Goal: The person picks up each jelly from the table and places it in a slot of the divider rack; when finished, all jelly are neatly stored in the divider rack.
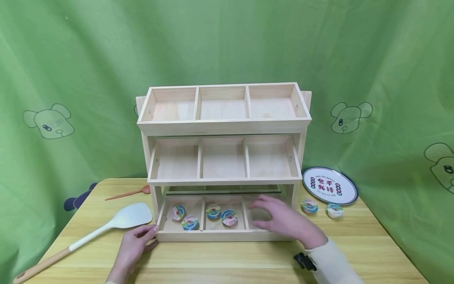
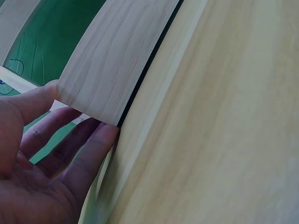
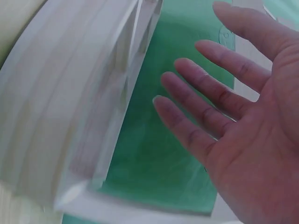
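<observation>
A three-tier wooden rack [image 1: 227,127] stands on the table, each tier a tray split into three compartments. In its bottom tray [image 1: 223,236], two small jelly cups [image 1: 190,223] with printed lids lie in the left compartment and two more jelly cups [image 1: 229,217] in the middle one. My left hand [image 1: 136,246] grips the tray's front left corner, thumb at its upper edge and fingers against its end. Over the right compartment, my right hand [image 1: 280,217] hovers with fingers spread and nothing held. It partly hides that compartment.
Two further jelly cups [image 1: 309,206] sit on the table right of the rack, in front of a round plate [image 1: 330,185] with red lettering. To the left lie a white spatula [image 1: 129,216] with a wooden handle and a small reddish spoon [image 1: 146,189]. A green curtain [image 1: 227,43] hangs behind.
</observation>
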Available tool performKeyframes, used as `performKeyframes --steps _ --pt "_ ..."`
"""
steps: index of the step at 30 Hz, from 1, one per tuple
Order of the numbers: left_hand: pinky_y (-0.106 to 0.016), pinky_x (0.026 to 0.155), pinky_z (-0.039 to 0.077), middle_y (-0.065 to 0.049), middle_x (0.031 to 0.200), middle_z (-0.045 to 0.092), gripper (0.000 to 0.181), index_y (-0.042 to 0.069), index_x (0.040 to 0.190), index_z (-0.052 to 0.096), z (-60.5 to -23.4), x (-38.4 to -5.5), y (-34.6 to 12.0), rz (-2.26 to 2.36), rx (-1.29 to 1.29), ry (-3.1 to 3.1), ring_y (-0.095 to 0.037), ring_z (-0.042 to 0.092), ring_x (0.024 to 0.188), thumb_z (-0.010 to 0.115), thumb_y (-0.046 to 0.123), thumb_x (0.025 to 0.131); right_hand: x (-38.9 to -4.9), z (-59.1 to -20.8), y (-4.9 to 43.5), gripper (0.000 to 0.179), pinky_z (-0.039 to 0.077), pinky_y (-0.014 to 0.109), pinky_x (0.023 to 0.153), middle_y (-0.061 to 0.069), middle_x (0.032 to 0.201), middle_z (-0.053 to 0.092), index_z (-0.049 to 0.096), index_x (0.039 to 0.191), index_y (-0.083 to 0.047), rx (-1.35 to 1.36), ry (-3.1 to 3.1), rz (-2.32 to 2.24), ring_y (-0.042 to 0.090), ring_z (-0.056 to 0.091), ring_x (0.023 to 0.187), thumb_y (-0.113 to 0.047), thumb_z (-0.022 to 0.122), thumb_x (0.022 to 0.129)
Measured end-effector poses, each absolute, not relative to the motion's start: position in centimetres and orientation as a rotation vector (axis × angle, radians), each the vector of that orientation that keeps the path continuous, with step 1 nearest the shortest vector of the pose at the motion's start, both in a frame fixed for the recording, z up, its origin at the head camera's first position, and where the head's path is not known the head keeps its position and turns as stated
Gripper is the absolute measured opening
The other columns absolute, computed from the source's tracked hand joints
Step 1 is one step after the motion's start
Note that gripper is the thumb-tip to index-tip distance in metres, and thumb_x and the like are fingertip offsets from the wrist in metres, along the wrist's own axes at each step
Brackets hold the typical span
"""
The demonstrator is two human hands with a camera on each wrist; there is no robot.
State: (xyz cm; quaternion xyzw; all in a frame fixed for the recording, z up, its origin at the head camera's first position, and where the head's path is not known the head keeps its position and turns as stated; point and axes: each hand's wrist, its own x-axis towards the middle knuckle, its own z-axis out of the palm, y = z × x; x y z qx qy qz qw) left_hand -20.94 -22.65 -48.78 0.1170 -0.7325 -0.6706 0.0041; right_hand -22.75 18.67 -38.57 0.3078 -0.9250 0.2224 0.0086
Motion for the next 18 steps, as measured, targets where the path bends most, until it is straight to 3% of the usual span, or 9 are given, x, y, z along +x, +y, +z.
performKeyframes --steps 5,18 --pt "-0.033 0.085 0.060 -0.021 0.117 0.059 0.031 -0.012 0.117 0.062 -48.7 -20.9 -22.7 -2.103 0.364 -2.291 -0.026 0.063 0.101 0.066 0.008 0.095 -22.4 -38.1 20.4 0.043 0.052 0.051 0.098 0.004 0.123 0.060 0.064 0.126 -0.011 0.934 -2.907 0.673 0.028 0.057 0.112 -0.027 0.074 0.087" --pt "-0.033 0.084 0.060 -0.020 0.115 0.060 0.030 -0.012 0.117 0.063 -48.8 -21.0 -22.6 -2.110 0.372 -2.280 -0.025 0.064 0.099 0.066 0.007 0.094 -21.7 -37.9 22.7 0.045 0.051 0.052 0.098 0.003 0.123 0.060 0.064 0.126 -0.010 0.828 -2.957 0.688 0.029 0.057 0.112 -0.029 0.075 0.087"
